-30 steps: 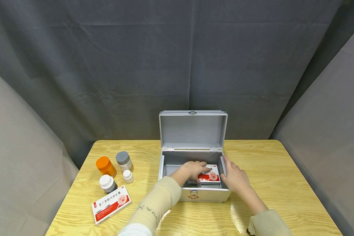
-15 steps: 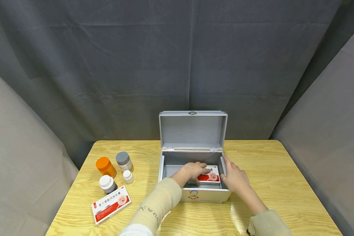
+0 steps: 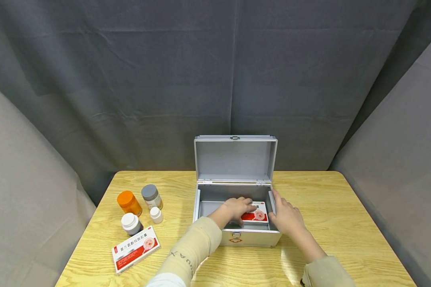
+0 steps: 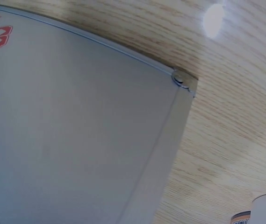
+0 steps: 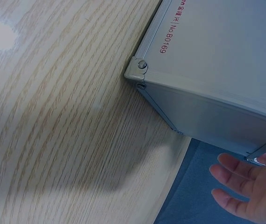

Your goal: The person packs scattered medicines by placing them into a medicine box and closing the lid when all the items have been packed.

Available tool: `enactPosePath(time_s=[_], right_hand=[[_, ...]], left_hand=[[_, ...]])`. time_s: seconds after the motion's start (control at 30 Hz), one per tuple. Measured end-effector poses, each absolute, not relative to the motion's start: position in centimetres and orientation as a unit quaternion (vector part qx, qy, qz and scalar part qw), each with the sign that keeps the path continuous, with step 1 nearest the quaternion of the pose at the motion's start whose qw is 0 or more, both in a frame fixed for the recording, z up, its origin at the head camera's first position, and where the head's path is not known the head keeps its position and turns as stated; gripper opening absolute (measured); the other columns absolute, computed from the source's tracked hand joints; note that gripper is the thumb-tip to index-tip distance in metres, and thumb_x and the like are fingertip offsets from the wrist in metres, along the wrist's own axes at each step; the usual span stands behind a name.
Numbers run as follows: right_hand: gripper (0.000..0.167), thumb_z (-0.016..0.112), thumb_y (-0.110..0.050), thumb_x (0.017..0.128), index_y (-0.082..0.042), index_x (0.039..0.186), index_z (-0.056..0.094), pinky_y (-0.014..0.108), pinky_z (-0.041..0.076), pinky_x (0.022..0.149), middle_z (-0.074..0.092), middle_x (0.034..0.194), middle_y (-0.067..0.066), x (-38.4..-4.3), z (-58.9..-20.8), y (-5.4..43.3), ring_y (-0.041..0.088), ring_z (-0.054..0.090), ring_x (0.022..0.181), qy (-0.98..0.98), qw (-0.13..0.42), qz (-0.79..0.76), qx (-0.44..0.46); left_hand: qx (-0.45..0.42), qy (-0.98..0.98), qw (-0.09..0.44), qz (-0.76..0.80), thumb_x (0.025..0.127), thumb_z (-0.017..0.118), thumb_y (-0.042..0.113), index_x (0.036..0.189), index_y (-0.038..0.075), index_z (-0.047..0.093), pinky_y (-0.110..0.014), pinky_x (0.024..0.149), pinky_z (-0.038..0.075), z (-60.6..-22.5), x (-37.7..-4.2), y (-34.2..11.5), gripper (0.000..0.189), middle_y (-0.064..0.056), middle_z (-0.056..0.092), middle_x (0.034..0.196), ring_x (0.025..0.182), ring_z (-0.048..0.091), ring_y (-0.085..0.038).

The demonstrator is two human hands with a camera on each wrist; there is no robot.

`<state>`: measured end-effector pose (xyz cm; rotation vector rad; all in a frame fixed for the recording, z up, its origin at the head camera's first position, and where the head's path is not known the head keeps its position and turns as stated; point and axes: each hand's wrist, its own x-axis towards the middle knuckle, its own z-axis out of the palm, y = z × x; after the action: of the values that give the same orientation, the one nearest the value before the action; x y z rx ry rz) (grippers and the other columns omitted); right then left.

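Observation:
An aluminium medicine case point(image 3: 249, 238) stands on the table with its lid point(image 3: 235, 159) raised. Inside it, on the right, lies a red-and-white medicine box point(image 3: 260, 213). My left hand point(image 3: 235, 208) reaches into the case and grips this box near its left end, thumb on the near side and fingers over the top; the left end is hidden. At the case's right wall, my right hand point(image 3: 288, 217) holds the rim, thumb inside. In the right wrist view, several fingers point(image 5: 231, 199) hang loosely bent beyond the case's side wall point(image 5: 217, 121).
Left on the table point(image 3: 344, 231) stand an orange-capped bottle point(image 3: 129, 203), a grey-capped bottle point(image 3: 152, 195), a white-capped dark bottle point(image 3: 131, 224) and a small white bottle point(image 3: 156, 214). A second medicine box point(image 3: 135, 249) lies before them. A grey curtain point(image 3: 215, 79) hangs behind.

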<state>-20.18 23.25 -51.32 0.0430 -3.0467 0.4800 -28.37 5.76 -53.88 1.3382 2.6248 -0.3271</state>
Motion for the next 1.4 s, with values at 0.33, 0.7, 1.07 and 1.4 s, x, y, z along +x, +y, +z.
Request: enactPosePath(time_s=[0.33,0.7,1.07,1.4], right_hand=[[0.074,0.06,-0.022,0.081,-0.004,0.141,0.02,0.059,0.039,0.079,0.05,0.12,0.027,-20.2,-51.4,23.2,0.044,0.051,0.105,-0.988,0.038,0.147,0.017],[0.074,0.061,-0.025,0.08,-0.007,0.141,0.022,0.06,0.038,0.08,0.051,0.118,0.026,-20.1,-51.4,23.2,0.044,0.05,0.105,-0.99,0.052,0.134,0.015],[0.074,0.061,-0.026,0.08,-0.008,0.141,0.023,0.06,0.038,0.081,0.05,0.116,0.025,-20.1,-51.4,23.2,0.043,0.05,0.105,-0.99,0.055,0.127,0.012],[0.073,0.059,-0.024,0.08,-0.006,0.14,0.023,0.06,0.038,0.079,0.05,0.116,0.025,-19.9,-51.2,23.2,0.043,0.05,0.104,-0.989,0.056,0.133,0.015]], left_hand=[[0.438,0.888,0.097,-0.103,0.073,0.069,0.051,0.136,0.032,0.042,-0.03,0.093,0.041,-52.9,-28.3,5.6,0.072,0.007,0.037,0.14,0.122,0.04,-0.012],[0.431,0.889,0.095,-0.119,0.078,0.061,0.054,0.135,0.031,0.043,-0.031,0.094,0.04,-51.8,-28.2,4.7,0.064,0.007,0.037,0.141,0.124,0.04,-0.013],[0.472,0.874,0.056,-0.1,0.084,0.057,0.048,0.135,0.026,0.043,-0.032,0.097,0.037,-50.6,-27.6,3.4,0.057,0.006,0.044,0.136,0.121,0.043,-0.012],[0.505,0.862,-0.012,-0.045,0.088,0.053,0.042,0.13,0.02,0.049,-0.03,0.095,0.038,-49.7,-27.0,1.3,0.048,0.005,0.052,0.128,0.115,0.048,-0.011]])
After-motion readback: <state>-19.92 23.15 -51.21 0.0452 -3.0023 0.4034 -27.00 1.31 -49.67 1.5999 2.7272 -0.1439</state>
